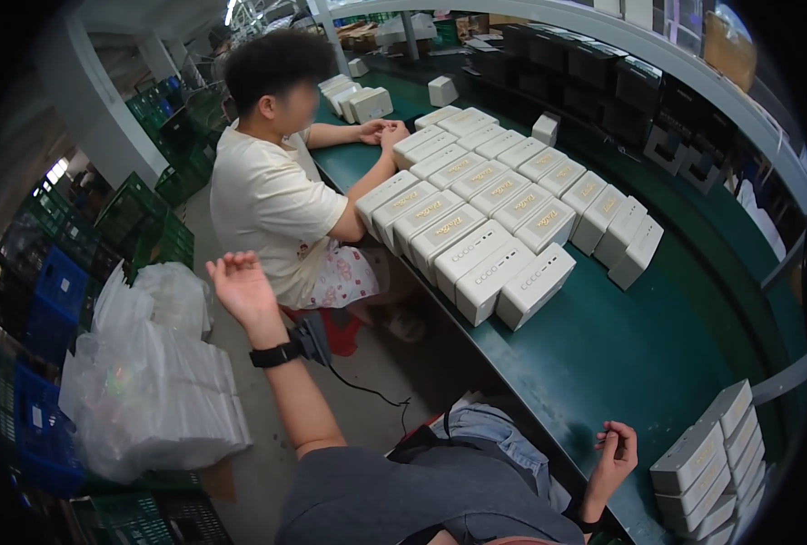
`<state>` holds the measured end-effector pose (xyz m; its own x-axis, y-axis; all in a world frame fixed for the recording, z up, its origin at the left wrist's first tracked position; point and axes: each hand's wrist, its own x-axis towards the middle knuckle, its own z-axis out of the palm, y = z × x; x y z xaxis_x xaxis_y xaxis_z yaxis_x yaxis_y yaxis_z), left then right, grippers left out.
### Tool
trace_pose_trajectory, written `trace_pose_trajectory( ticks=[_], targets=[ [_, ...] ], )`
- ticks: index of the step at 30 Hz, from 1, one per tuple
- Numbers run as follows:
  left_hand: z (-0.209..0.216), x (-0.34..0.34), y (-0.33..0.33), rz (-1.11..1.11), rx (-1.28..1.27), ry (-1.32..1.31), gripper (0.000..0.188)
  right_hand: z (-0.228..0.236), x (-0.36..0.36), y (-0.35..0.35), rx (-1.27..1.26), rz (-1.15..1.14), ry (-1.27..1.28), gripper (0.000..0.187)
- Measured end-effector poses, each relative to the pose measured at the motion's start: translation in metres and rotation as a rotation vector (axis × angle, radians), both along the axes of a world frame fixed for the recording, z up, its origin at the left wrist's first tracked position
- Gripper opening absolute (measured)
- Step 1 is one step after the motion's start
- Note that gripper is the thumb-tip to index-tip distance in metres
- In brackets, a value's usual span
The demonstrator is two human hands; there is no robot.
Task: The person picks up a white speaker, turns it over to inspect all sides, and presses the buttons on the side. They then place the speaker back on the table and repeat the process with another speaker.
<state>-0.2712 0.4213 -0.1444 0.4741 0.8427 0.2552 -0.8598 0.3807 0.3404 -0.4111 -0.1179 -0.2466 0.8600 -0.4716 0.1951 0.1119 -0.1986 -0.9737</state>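
Note:
My left hand (242,289) is raised out to the left over the floor, palm up, fingers loosely bent and apart, holding nothing. A black strap with a small dark device (310,340) is around that wrist, and a cable hangs from it. Low at the right, my right hand (614,459) is at the near edge of the green table (603,363). Its fingers are curled together toward the thumb; whether anything small is between them cannot be seen. Nearest to it is a stack of pale box-shaped devices (689,459). Several rows of similar devices (471,263) stand farther along the table.
A co-worker (272,200) sits at the table's left side, both hands near the devices. Bagged white goods (158,391) and green and blue crates (58,282) line the left. A metal shelf frame (730,100) runs above the table, with dark boxes (621,91) behind.

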Motion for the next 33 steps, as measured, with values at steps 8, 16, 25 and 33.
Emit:
trace_pose_trajectory(
  ticks=[8,16,25,33],
  targets=[
    [0.016,-0.021,0.05,0.043,0.048,-0.064,0.012,0.003,0.008,0.013,0.04,0.042,0.002,0.011],
    [0.039,-0.028,0.037,0.053,0.193,-0.059,0.012,0.006,0.0,0.015,0.015,0.06,-0.039,0.011],
    [-0.007,-0.001,-0.167,0.333,1.815,0.225,0.037,0.022,-0.011,0.012,-0.118,-0.071,0.004,0.013],
    [-0.037,0.114,-0.29,0.172,2.283,-0.434,0.055,0.012,-0.074,-0.013,-0.046,-0.453,-0.037,0.014]
  ],
)
